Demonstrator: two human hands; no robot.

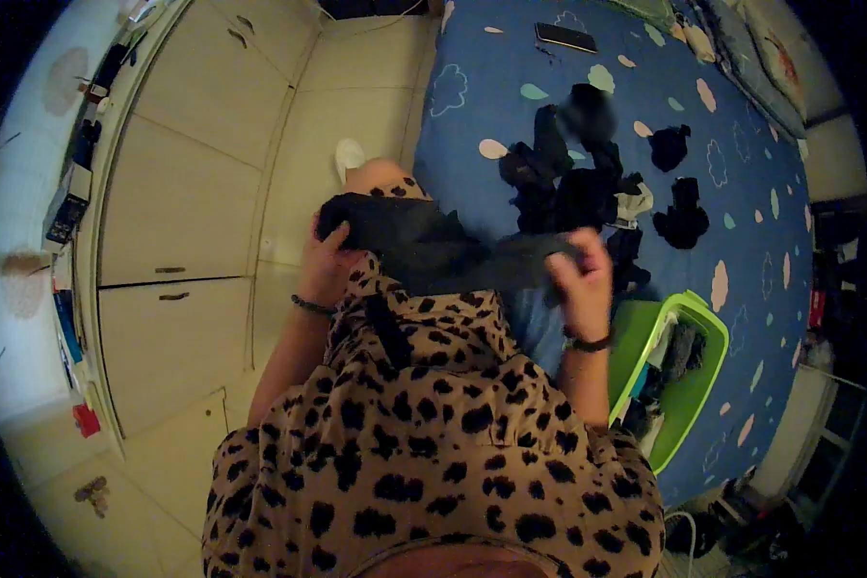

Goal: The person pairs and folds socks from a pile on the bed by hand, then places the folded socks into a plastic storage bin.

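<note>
A black sock (pixel 424 246) is stretched sideways across my lap, with a dark piece lying flat along it; whether it is one sock or two laid together I cannot tell. My left hand (pixel 329 258) is closed on its left end, fingers curled over the edge. Its right end is pinched by my right hand (pixel 582 279), thumb on top. Beyond my right hand, a loose pile of black socks (pixel 583 197) lies on the bed, with a whitish piece (pixel 634 204) among them. To the right of the pile are two dark bundles, one farther back (pixel 669 147) and one nearer (pixel 682 217).
A green plastic basket (pixel 698 385) holding folded cloth stands on the blue patterned bed sheet (pixel 751 318) at my right. A phone (pixel 565 38) lies at the bed's far end. Pale cabinets (pixel 183 202) line the left side, and a white slipper (pixel 350 156) shows past my knee.
</note>
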